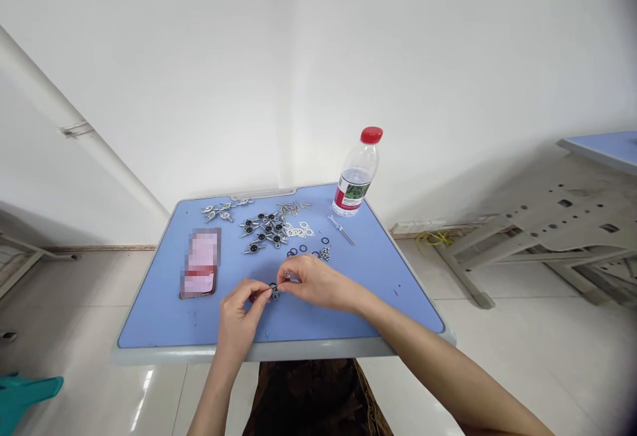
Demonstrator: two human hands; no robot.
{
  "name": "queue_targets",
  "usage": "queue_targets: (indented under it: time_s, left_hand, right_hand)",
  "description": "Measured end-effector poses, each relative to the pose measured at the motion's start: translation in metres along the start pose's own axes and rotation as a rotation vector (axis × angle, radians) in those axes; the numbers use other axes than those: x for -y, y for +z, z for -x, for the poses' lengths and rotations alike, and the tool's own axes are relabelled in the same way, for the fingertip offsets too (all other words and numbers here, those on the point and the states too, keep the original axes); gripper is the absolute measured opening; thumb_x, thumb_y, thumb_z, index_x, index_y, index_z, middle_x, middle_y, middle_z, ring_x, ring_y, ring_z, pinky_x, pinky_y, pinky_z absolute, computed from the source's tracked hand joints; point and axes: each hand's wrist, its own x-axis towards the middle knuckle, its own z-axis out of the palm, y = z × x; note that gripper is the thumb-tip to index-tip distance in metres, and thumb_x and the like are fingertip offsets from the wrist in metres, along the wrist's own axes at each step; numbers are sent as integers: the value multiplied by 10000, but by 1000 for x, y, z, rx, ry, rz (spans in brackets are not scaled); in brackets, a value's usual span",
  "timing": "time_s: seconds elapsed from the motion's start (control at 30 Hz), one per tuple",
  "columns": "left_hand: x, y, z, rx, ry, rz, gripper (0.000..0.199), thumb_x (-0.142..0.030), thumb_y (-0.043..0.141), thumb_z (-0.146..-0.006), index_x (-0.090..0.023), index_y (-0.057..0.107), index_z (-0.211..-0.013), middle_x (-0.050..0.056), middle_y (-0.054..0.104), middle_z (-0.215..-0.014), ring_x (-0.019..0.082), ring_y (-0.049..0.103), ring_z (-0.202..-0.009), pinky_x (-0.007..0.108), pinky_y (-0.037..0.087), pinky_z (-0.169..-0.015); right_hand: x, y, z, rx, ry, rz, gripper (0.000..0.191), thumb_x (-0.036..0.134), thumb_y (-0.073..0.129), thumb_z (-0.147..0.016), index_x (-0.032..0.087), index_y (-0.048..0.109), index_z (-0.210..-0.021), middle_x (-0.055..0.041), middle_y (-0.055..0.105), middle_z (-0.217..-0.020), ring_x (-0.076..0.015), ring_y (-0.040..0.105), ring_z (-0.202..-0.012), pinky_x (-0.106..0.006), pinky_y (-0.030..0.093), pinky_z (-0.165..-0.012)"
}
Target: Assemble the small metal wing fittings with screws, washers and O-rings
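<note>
Between my two hands, just above the blue table (164, 320), is a small metal part (275, 293) with a dark ring at its top. My left hand (241, 306) pinches it from the left between thumb and fingers. From the other side my right hand (311, 281) closes thumb and forefinger at the ring; fingertips hide much of it. Several metal fittings with black round centres (263, 230) lie beyond my hands. Near them are flat pale plates (298, 230), dark rubber rings (303, 249) and a small pile of steel balls (325, 254).
A phone (200, 263) lies at the left. Several metal fittings (223, 210) and small pins (293, 208) are along the back. A red-capped water bottle (355, 177) stands at the back right, near a thin clear tool (342, 230). A white wall (213, 91) rises behind the table.
</note>
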Motion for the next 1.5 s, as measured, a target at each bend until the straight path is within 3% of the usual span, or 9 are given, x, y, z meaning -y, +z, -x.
queue_targets:
  time_s: [0.17, 0.3, 0.5, 0.67, 0.93, 1.13, 1.3, 1.5]
  left_hand:
    - [3, -3, 7, -37, 74, -62, 152, -273, 563, -885, -190, 635, -779, 21, 632, -767, 138, 560, -720, 251, 459, -665]
    - [7, -4, 6, -71, 78, -95, 151, -265, 539, -900, -203, 676, -909, 55, 645, -901, 168, 593, -847, 289, 489, -742]
    - [12, -1, 3, 45, 113, -182, 306, -151, 498, -894, -247, 641, -1147, 63, 656, -1127, 206, 569, -1075, 385, 475, -941]
    - [12, 2, 0, 114, 122, -209, 365, -93, 480, -872, -248, 627, -1168, 55, 668, -1115, 210, 572, -1062, 399, 485, -933]
    - [11, 1, 0, 156, 99, -185, 382, -100, 458, -892, -260, 612, -1202, 61, 664, -1115, 224, 561, -1071, 439, 471, -943]
    - [12, 3, 0, 135, 76, -184, 379, -127, 501, -873, -262, 596, -1215, 67, 651, -1147, 237, 558, -1094, 462, 462, -966]
    - [13, 4, 1, 117, 62, -243, 331, -180, 537, -883, -253, 598, -1200, 67, 641, -1161, 231, 557, -1094, 450, 469, -967]
    - [12, 4, 0, 114, 101, -316, 238, -255, 576, -880, -237, 637, -1109, 71, 658, -1099, 226, 589, -1025, 419, 509, -901]
  right_hand:
    - [2, 4, 2, 94, -48, 125, 126, 117, 553, -819, 164, 659, -772, -18, 693, -801, -138, 576, -727, -233, 391, -668]
    - [0, 6, 2, 105, -37, 159, 119, 124, 553, -822, 170, 656, -783, -27, 697, -811, -157, 594, -757, -241, 397, -675]
    - [0, 6, 1, 74, -5, 178, 119, 101, 548, -814, 165, 641, -773, -31, 688, -809, -152, 600, -752, -238, 406, -677]
    - [-1, 9, 1, 79, -25, 183, 114, 108, 548, -820, 164, 634, -769, -35, 685, -823, -155, 607, -782, -239, 415, -699]
    - [-6, 13, -6, -18, 58, 167, 116, 143, 570, -825, 160, 675, -779, -37, 688, -775, -152, 595, -719, -236, 388, -651]
    - [-6, 19, -10, -82, 120, 204, 119, 168, 568, -855, 164, 684, -828, -39, 688, -791, -152, 594, -714, -239, 365, -640]
    - [-7, 11, -7, -141, 135, 203, 141, 142, 548, -871, 170, 675, -925, -33, 695, -815, -144, 597, -716, -232, 365, -646]
    - [-10, 3, -4, -50, 138, 257, 144, 160, 553, -873, 182, 689, -912, -34, 700, -836, -157, 608, -753, -238, 361, -653]
